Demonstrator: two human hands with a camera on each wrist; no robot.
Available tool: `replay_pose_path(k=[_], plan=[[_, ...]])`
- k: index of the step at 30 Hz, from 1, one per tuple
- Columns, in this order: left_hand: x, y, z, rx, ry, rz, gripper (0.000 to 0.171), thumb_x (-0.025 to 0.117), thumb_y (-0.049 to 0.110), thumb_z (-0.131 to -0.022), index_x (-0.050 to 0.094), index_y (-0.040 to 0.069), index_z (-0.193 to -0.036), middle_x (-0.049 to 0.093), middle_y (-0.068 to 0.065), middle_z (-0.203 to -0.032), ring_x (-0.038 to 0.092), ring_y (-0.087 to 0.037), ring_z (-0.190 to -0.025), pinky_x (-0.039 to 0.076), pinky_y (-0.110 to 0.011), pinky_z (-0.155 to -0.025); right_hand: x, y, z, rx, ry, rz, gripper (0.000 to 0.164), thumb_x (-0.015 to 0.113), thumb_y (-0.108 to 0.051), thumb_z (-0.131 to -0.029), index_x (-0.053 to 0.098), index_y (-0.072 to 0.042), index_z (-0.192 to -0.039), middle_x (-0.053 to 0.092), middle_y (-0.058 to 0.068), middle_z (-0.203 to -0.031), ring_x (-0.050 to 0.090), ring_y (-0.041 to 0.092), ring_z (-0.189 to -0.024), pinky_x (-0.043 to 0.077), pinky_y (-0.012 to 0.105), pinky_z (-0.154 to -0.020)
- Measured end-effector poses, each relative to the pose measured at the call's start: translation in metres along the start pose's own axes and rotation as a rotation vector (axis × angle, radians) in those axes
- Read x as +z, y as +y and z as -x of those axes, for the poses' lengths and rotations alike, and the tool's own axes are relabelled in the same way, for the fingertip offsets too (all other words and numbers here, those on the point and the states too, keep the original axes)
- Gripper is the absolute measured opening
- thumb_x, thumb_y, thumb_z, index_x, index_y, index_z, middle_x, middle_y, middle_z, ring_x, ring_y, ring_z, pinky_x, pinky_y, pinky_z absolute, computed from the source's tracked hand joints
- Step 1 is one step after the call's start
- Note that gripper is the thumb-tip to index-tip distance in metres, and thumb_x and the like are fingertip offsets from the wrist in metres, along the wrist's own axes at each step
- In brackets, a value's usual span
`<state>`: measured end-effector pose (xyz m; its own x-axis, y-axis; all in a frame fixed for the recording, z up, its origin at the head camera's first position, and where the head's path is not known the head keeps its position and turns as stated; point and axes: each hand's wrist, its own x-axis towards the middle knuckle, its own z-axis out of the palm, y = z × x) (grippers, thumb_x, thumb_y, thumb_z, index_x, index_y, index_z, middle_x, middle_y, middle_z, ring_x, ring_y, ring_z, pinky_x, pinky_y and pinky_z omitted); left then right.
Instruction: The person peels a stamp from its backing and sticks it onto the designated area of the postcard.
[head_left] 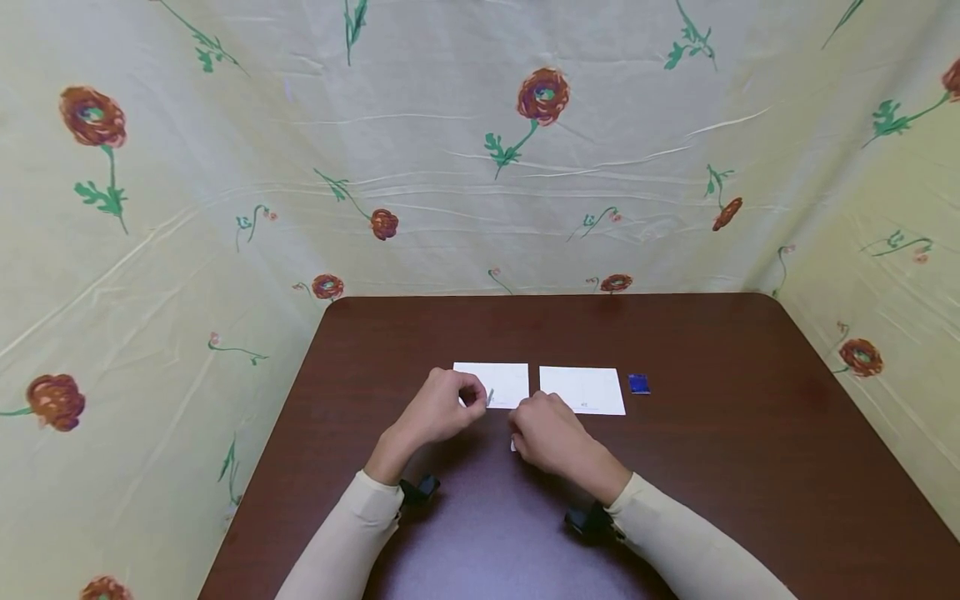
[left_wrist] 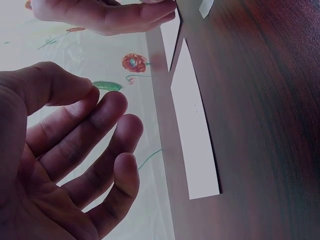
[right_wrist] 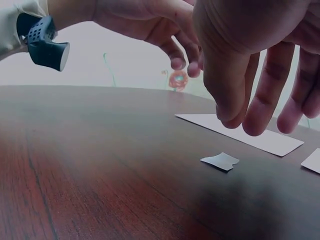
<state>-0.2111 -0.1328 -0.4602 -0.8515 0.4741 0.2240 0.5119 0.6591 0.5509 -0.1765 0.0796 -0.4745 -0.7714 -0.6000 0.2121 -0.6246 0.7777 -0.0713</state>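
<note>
My left hand [head_left: 435, 408] is raised just in front of the left white card [head_left: 512, 379]. Its thumb and forefinger pinch a small, thin green strip [left_wrist: 107, 86], slightly curved. Beside it, my right hand [head_left: 551, 433] hovers low over the table with fingers bent loosely downward; nothing shows between them in the right wrist view. Under these fingers lies a small torn scrap of white paper [right_wrist: 221, 161], mostly covered by the hand in the head view. The right white card [head_left: 583, 392] lies just beyond the right hand and bears a tiny mark near its front edge.
A small blue square packet [head_left: 639, 383] lies to the right of the cards. The dark brown table [head_left: 720, 433] has rounded far corners, and a flowered cloth [head_left: 450, 167] hangs around it. Each wrist carries a black strapped device [right_wrist: 47, 44].
</note>
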Motion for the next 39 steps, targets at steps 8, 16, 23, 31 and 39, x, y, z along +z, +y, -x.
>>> replay_pose_path(k=[8,16,23,31,39], plan=[[-0.001,0.001,0.000,-0.010,-0.011,-0.002,0.018,0.068,0.014,-0.083,0.065,0.025,-0.069,0.059,0.017,-0.065,0.054,-0.001,-0.063,0.047,-0.021,-0.061,-0.003,0.003,-0.003,-0.001,0.085,-0.037,0.012,0.071,-0.014,-0.078,0.069,-0.022,-0.069,0.060,-0.008,-0.063,0.057,0.018,-0.061,0.047,0.035,-0.060],[0.002,0.000,-0.001,-0.004,-0.032,0.000,0.018,0.068,0.014,-0.083,0.065,0.026,-0.070,0.059,0.017,-0.065,0.054,0.000,-0.063,0.047,-0.021,-0.062,-0.009,0.005,-0.010,0.002,0.169,-0.109,0.011,0.068,-0.010,-0.083,0.076,-0.017,-0.088,0.069,-0.006,-0.075,0.062,0.018,-0.070,0.049,0.036,-0.069],[0.004,0.000,-0.002,0.008,-0.052,0.046,0.017,0.069,0.011,-0.082,0.067,0.026,-0.073,0.062,0.017,-0.067,0.057,-0.001,-0.065,0.049,-0.021,-0.062,-0.012,0.005,-0.013,-0.036,0.200,-0.181,0.015,0.068,-0.008,-0.083,0.078,-0.016,-0.093,0.072,-0.006,-0.080,0.063,0.017,-0.075,0.050,0.036,-0.073],[0.004,0.002,-0.001,-0.003,-0.064,0.078,0.015,0.069,0.012,-0.083,0.068,0.025,-0.075,0.063,0.017,-0.069,0.058,-0.001,-0.066,0.049,-0.022,-0.062,-0.012,0.003,-0.015,-0.036,0.198,-0.196,0.012,0.073,-0.011,-0.083,0.078,-0.017,-0.093,0.072,-0.008,-0.080,0.063,0.015,-0.076,0.049,0.035,-0.070],[0.004,0.004,-0.002,0.014,-0.059,0.094,0.013,0.067,0.011,-0.086,0.073,0.022,-0.082,0.066,0.016,-0.075,0.060,-0.001,-0.070,0.051,-0.022,-0.064,-0.012,0.004,-0.016,-0.007,0.233,-0.184,0.005,0.074,-0.016,-0.084,0.076,-0.019,-0.086,0.070,-0.011,-0.074,0.062,0.008,-0.069,0.050,0.035,-0.072]])
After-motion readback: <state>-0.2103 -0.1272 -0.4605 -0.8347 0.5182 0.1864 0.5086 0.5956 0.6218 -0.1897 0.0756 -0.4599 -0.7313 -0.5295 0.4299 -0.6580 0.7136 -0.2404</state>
